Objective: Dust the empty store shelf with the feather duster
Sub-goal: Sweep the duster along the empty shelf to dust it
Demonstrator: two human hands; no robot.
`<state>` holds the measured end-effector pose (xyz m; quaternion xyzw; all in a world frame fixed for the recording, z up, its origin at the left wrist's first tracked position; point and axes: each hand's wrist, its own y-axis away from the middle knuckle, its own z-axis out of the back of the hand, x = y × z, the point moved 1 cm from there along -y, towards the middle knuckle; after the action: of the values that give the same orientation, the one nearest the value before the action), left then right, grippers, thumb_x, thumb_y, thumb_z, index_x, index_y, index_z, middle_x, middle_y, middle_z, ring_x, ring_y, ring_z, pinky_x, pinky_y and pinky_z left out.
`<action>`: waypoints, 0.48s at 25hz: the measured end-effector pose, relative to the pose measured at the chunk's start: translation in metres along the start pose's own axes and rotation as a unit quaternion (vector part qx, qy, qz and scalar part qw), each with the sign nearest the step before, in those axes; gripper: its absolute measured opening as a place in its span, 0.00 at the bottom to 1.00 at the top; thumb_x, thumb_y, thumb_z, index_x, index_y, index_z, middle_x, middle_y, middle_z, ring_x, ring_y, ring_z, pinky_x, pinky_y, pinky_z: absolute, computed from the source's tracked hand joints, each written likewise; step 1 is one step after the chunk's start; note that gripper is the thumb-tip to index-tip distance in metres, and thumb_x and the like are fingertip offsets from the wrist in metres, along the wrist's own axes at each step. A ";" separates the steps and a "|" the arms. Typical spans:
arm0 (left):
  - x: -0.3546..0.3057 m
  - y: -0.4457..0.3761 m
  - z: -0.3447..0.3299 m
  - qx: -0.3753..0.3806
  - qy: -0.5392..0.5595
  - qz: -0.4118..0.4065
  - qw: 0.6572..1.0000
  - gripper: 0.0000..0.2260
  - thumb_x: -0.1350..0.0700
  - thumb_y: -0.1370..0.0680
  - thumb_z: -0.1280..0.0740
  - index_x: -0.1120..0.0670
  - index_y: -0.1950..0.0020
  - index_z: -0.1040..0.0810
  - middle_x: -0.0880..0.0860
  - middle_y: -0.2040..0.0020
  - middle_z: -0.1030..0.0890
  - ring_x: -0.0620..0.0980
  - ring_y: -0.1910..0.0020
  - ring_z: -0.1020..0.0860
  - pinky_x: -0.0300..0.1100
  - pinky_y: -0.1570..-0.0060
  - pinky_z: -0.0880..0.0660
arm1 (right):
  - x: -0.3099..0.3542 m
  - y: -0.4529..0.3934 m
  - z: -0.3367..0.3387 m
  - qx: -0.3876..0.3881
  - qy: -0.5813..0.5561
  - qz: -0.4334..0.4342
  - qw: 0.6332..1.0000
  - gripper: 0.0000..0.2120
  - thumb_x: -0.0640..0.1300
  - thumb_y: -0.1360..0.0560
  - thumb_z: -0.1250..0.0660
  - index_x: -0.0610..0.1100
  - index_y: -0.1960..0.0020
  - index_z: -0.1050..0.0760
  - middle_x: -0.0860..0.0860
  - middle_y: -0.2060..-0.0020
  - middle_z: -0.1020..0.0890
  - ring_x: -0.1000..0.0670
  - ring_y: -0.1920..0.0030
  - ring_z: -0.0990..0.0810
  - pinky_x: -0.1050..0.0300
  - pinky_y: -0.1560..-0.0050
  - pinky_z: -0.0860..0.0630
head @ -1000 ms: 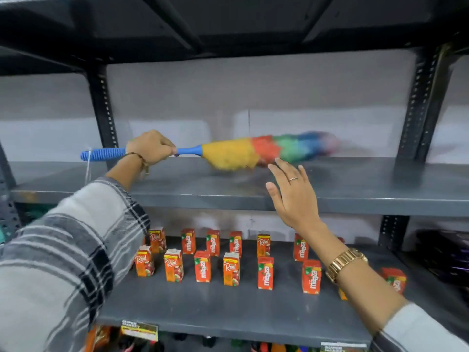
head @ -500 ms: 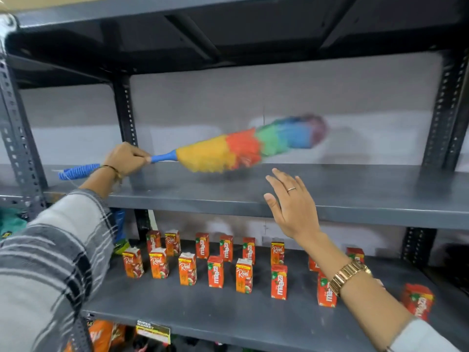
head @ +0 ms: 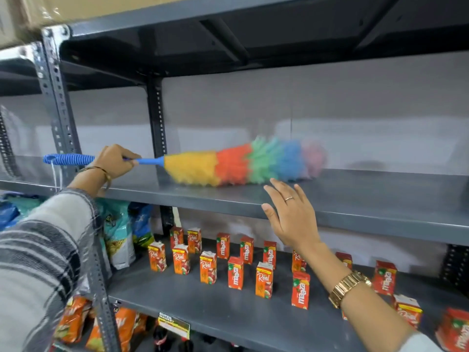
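Note:
A feather duster (head: 243,162) with a blue ribbed handle and a yellow, red, green, blue and pink head lies across the bare grey metal shelf (head: 368,199). Its head rests on the shelf surface and looks blurred. My left hand (head: 114,161) is closed around the handle near its middle, left of the head. My right hand (head: 291,214) hovers with fingers spread in front of the shelf's front edge, just below the duster's blue and pink end, and it holds nothing.
Several small red and orange juice cartons (head: 236,273) stand on the shelf below. Snack bags (head: 121,235) fill the bay at lower left. Perforated grey uprights (head: 58,97) frame the bay, and another shelf (head: 228,34) hangs overhead.
The duster head has dropped from a raised tilt down onto the shelf and lies level. The view has shifted left and closer. My right hand has kept its spread pose by the edge.

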<state>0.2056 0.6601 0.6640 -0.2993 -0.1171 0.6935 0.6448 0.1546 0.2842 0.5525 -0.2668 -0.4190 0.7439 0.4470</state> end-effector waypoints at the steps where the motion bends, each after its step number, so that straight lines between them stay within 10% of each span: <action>1: 0.009 0.005 0.002 0.030 -0.023 0.002 0.999 0.11 0.64 0.23 0.34 0.64 0.42 0.20 0.67 0.44 0.18 0.65 0.45 0.21 0.53 0.41 0.26 | 0.003 -0.001 -0.003 0.001 0.000 0.002 1.000 0.20 0.49 0.24 0.43 0.37 0.41 0.26 0.39 0.41 0.21 0.40 0.41 0.23 0.36 0.38 0.32; 7: -0.006 0.013 -0.010 -0.133 -0.098 0.061 0.984 0.12 0.61 0.23 0.37 0.57 0.43 0.18 0.65 0.49 0.17 0.64 0.49 0.21 0.50 0.41 0.33 | 0.029 -0.012 -0.020 0.004 -0.020 0.013 1.000 0.18 0.47 0.26 0.39 0.38 0.41 0.25 0.40 0.41 0.21 0.40 0.42 0.22 0.37 0.39 0.31; 12: 0.047 0.031 0.011 0.030 -0.102 0.089 0.990 0.13 0.59 0.23 0.35 0.56 0.40 0.20 0.63 0.43 0.18 0.64 0.46 0.21 0.54 0.42 0.24 | 0.043 -0.012 -0.033 0.015 -0.019 0.018 1.000 0.18 0.49 0.26 0.39 0.39 0.42 0.25 0.41 0.42 0.20 0.42 0.43 0.21 0.36 0.40 0.31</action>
<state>0.1743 0.7036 0.6433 -0.2168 -0.1344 0.7779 0.5742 0.1660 0.3380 0.5451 -0.2536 -0.4111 0.7632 0.4293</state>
